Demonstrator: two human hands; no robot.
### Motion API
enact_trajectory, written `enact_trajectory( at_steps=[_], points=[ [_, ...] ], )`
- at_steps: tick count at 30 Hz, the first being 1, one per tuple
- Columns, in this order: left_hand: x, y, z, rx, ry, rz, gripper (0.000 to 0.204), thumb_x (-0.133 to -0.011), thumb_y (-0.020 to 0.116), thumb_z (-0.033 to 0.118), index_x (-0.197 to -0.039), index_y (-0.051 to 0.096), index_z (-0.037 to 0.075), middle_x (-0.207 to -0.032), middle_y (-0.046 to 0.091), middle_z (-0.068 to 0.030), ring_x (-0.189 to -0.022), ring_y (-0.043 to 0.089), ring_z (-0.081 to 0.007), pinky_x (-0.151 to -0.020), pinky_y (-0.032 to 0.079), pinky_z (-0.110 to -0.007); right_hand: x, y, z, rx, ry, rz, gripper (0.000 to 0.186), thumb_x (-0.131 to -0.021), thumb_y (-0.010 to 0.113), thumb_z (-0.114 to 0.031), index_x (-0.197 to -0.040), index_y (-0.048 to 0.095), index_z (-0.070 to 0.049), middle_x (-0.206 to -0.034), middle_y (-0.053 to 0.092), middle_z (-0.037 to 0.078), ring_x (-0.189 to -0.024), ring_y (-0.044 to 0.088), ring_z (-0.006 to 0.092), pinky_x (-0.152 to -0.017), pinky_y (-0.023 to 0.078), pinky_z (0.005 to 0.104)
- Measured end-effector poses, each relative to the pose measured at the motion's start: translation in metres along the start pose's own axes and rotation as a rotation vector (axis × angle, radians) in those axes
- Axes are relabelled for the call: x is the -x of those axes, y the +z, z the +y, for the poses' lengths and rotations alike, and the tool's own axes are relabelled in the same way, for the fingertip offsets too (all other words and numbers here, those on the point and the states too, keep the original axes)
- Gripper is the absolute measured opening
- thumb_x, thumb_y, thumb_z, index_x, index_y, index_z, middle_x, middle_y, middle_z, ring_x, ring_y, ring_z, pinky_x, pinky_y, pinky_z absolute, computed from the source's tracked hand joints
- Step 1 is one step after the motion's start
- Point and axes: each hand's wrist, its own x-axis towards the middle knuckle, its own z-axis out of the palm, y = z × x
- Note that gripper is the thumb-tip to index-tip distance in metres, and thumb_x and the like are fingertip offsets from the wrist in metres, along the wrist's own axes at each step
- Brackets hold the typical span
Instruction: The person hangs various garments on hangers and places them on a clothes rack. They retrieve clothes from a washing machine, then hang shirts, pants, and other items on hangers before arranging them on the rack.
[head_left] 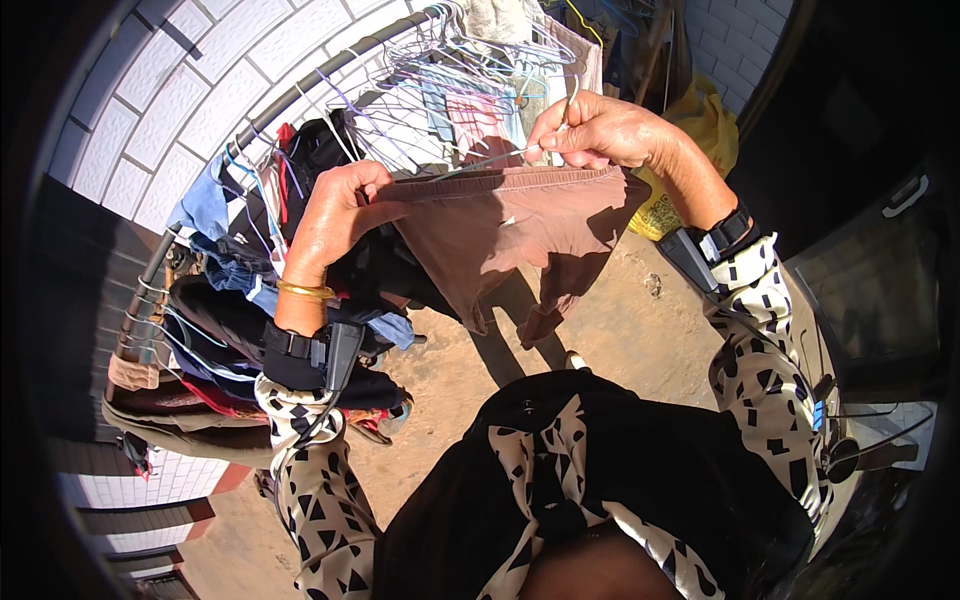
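Observation:
Brownish-pink underpants [500, 225] with a gathered elastic waistband hang spread out in front of me, partly in shadow. My left hand [335, 210] is closed on the left end of the waistband, thumb against fingers. A thin pale wire clothes hanger [487, 162] runs along the top of the waistband. My right hand [600, 135] pinches this hanger near its hook, above the right part of the underpants. How far the hanger sits inside the waistband is hard to see.
A metal rail [345, 62] crowded with empty hangers [450, 75] stands behind my hands. Dark clothes and a blue denim garment [205, 200] hang at its left. A yellow bag [705, 125] is beyond my right wrist. White brick wall [160, 90] rises behind; sandy ground [440, 370] lies below.

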Motion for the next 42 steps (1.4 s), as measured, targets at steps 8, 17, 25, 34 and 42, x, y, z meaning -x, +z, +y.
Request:
enact_trajectory(
  at_steps=[8,17,25,34,42],
  points=[
    [0.006,0.031,0.0,0.121,0.085,-0.103,0.016,-0.079,0.075,0.005,-0.089,0.065,-0.001,-0.068,0.061,-0.0049,-0.064,0.054,-0.0102,-0.061,0.047,-0.028,-0.023,0.03,-0.033,0.236,0.134,-0.093,0.018,-0.099,0.062,-0.015,-0.098,0.071,0.0,-0.06,0.056,-0.001,-0.041,0.033,0.0031,-0.037,0.023,0.0226],
    [0.021,0.074,0.019,0.265,0.273,0.105,0.032,-0.088,0.069,0.015,-0.114,0.066,-0.003,-0.089,0.067,-0.0191,-0.075,0.065,-0.0321,-0.071,0.05,-0.039,-0.025,0.055,-0.032,0.275,0.037,0.041,0.022,-0.099,0.065,-0.019,-0.095,0.069,0.002,-0.061,0.057,0.002,-0.044,0.04,0.0047,-0.039,0.027,0.0227],
    [0.072,0.08,0.009,0.035,0.249,0.566,0.017,-0.09,0.07,0.022,-0.093,0.075,0.006,-0.078,0.069,-0.0098,-0.07,0.066,-0.0279,-0.064,0.051,-0.037,0.02,0.095,-0.056,0.585,-0.036,-0.023,0.038,-0.078,0.085,-0.024,-0.101,0.064,-0.003,-0.081,0.055,-0.006,-0.071,0.047,0.0059,-0.065,0.041,0.0242],
    [0.111,0.043,0.011,0.029,0.274,0.591,0.009,-0.086,0.073,0.005,-0.093,0.075,0.0,-0.085,0.069,-0.0101,-0.076,0.064,-0.0235,-0.067,0.052,-0.032,0.029,0.068,-0.006,0.315,-0.003,-0.162,0.038,-0.082,0.082,-0.012,-0.07,0.046,-0.006,-0.069,0.038,-0.008,-0.063,0.033,0.0036,-0.054,0.028,0.024],
    [0.129,0.052,0.016,0.23,0.036,0.348,0.023,-0.086,0.077,0.014,-0.104,0.075,0.0,-0.094,0.073,-0.0082,-0.089,0.062,-0.0214,-0.082,0.051,-0.034,0.031,0.109,-0.005,0.05,-0.004,-0.402,0.011,-0.092,0.064,-0.008,-0.1,0.062,-0.001,-0.076,0.059,-0.002,-0.068,0.048,0.0022,-0.056,0.038,0.0215]
  ],
)
